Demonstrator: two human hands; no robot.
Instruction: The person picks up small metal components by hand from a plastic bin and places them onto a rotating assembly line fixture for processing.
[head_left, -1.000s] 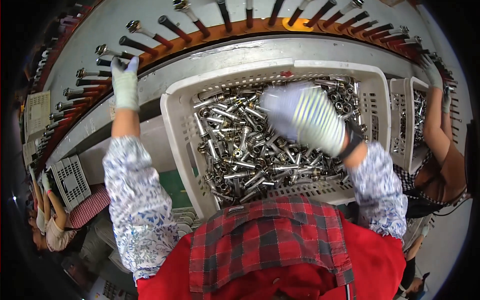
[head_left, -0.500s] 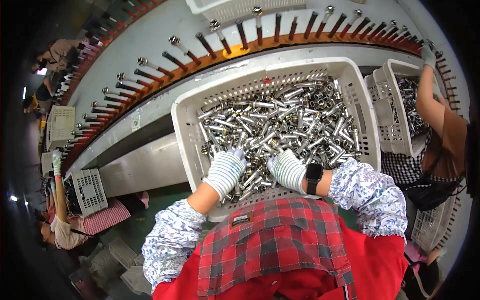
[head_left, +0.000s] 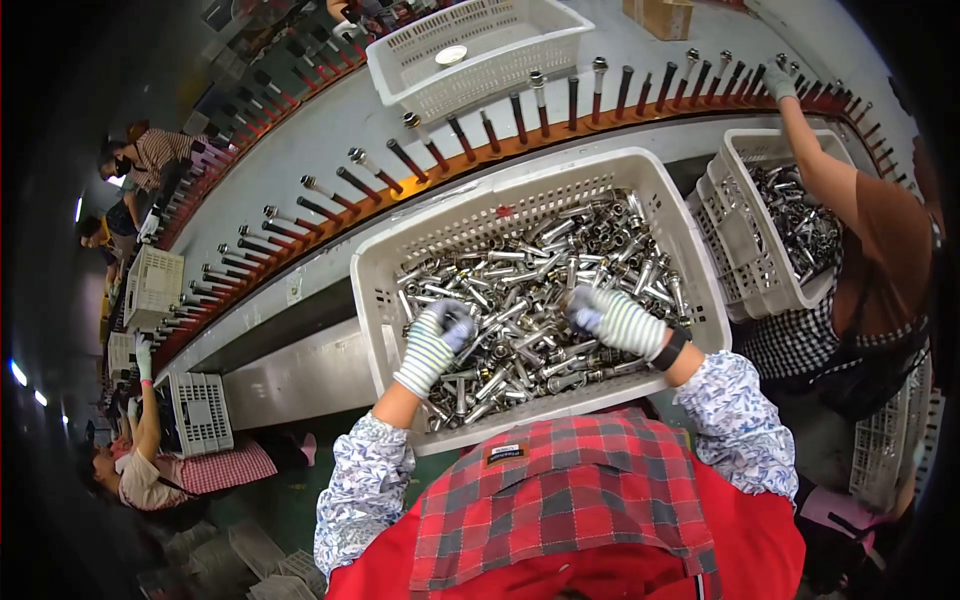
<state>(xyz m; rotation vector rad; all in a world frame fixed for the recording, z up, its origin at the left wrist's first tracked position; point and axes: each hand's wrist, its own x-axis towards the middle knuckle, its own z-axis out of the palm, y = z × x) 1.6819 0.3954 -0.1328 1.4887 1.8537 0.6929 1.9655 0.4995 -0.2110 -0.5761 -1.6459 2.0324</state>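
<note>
A large off-white plastic basket [head_left: 545,195] in front of me holds a heap of shiny metal fittings [head_left: 520,270], short tubes with nut-like ends. Both my hands wear striped gloves with grey fingers. Over the left part of the heap, my left hand [head_left: 430,350] has its fingers curled inward; anything inside them is hidden. My right hand [head_left: 622,322] is above the heap's right part, fingertips pressed together around something dark and small that I cannot make out. The hands are apart from each other.
Beyond the basket runs a curved line of upright red-and-black pegs [head_left: 465,140], some topped with metal fittings. Past it stands a white basket [head_left: 480,65] holding a small white dish, and a cardboard box [head_left: 660,15]. At right, a co-worker's arm [head_left: 825,150] reaches over another filled basket [head_left: 735,240].
My hands have come up from the heap and moved farther apart, the right one turning with its fingers curled. The peg line has shifted left. The view has tilted, showing more beyond the line.
</note>
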